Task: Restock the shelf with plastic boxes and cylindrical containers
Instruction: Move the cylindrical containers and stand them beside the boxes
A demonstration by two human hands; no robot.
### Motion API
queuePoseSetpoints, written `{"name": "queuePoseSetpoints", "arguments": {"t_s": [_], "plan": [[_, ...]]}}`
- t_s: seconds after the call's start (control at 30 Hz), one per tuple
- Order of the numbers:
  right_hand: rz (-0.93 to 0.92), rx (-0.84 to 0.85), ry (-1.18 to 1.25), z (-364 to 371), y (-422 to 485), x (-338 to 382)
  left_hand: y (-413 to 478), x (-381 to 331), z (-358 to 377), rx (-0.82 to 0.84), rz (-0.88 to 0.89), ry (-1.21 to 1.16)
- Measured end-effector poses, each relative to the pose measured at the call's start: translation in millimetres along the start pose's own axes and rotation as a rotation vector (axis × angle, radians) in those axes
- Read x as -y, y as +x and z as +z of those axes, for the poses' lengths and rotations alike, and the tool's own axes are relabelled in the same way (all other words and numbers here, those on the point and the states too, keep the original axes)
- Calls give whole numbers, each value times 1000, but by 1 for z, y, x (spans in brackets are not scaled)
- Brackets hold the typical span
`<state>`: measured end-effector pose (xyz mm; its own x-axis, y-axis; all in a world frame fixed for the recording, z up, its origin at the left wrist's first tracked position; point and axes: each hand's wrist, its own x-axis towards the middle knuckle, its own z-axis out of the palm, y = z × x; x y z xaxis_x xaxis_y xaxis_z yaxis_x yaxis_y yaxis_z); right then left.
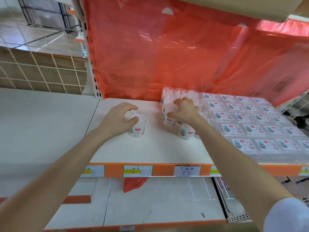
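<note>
Two bare forearms reach over the orange front edge (163, 169) and its price labels (138, 171). The left hand (119, 118) curls its grip from above round the top of a lone cylindrical container (138, 127), upright on the white shelf (150, 151) with open room left and front. The right hand (184, 111) clutches a second container (168, 114) in a cluster just beside stacked, labelled plastic boxes (250, 128) filling the right side. A red plastic sheet (167, 56) hangs behind.

Red plastic sheet (167, 56), wire grid panel (41, 71), tiled floor (33, 36).
</note>
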<state>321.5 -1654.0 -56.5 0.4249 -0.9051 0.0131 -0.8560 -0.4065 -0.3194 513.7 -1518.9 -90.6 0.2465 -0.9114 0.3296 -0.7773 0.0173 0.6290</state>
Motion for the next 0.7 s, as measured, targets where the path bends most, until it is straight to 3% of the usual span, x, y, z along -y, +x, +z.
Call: {"name": "queuePoseSetpoints", "arguments": {"t_s": [0.7], "plan": [[-8,-62,-75,8,3,-4,12,6,5,73,41,-83]]}}
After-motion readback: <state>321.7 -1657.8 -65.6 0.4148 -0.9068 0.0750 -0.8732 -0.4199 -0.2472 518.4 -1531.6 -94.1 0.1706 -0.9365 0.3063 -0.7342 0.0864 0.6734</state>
